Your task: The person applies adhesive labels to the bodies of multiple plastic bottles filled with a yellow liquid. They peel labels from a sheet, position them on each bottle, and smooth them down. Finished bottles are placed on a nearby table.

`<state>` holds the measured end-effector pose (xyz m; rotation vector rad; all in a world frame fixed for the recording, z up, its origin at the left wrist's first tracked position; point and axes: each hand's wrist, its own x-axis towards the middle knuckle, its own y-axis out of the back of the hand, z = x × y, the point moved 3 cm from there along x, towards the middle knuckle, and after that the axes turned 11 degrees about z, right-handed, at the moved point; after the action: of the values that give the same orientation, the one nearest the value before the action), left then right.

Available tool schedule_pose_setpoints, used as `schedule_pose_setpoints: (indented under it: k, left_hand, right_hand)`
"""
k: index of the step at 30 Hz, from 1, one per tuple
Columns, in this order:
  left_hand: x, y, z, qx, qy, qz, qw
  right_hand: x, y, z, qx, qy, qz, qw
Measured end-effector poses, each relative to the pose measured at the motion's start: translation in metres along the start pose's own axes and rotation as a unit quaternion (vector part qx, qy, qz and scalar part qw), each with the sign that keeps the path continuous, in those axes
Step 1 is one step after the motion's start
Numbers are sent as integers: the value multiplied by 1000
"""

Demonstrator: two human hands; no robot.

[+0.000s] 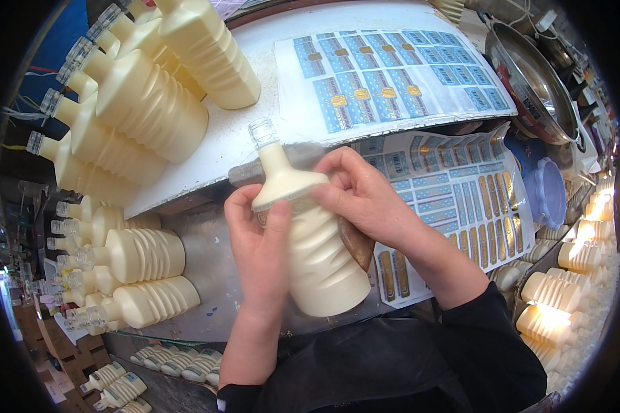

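Note:
A cream bottle (324,268) with a clear glass-like neck and wavy ridges tilts in front of me, neck away and to the left. Around its shoulder runs a narrow grey-gold label strip (295,197). My left hand (258,241) grips the shoulder's left side, its thumb pressed on the front over the strip. On the other side my right hand (368,196) is curled, thumb pushing on the strip's right end, index finger bent above it. The bottle hides part of the fingers. A flat brown piece (357,244) shows behind the bottle's right side.
Several cream bottles (151,103) stand on the white board (251,127) at left; more bottles (148,255) lie below. Blue label sheets (365,76) cover the board, and sheets with gold strips (475,206) hang lower right. A metal pan (530,76) and purple basin (548,193) sit right.

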<state>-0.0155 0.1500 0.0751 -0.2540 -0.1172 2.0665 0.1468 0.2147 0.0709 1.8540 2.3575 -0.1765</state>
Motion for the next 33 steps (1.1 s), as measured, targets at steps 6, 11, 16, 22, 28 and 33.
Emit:
schedule_pose_setpoints:
  k: [6,11,16,22,28,33]
  left_hand:
    - [0,1,0,4,-12,-5,1000]
    - [1,2,-1,45,-32,-12,998]
    - [0,1,-1,56,-40,-11,998]
    - [2,3,-3,61,-48,-8,997]
    - [2,2,-4,52,-43,-12,998]
    - [0,1,-3,45,-38,-8,998]
  right_hand:
    - [-13,-4,-22,-170,55,42,983]
    - [-15,-5,-28,-243,119,53,961]
    - [-5,2,-13,-94,52,8,994]
    - [-5,-1,-7,-114,44,14,992]
    - [-5,-2,-9,-106,54,25,993]
    - [-4,0,-10,-89,26,1,996]
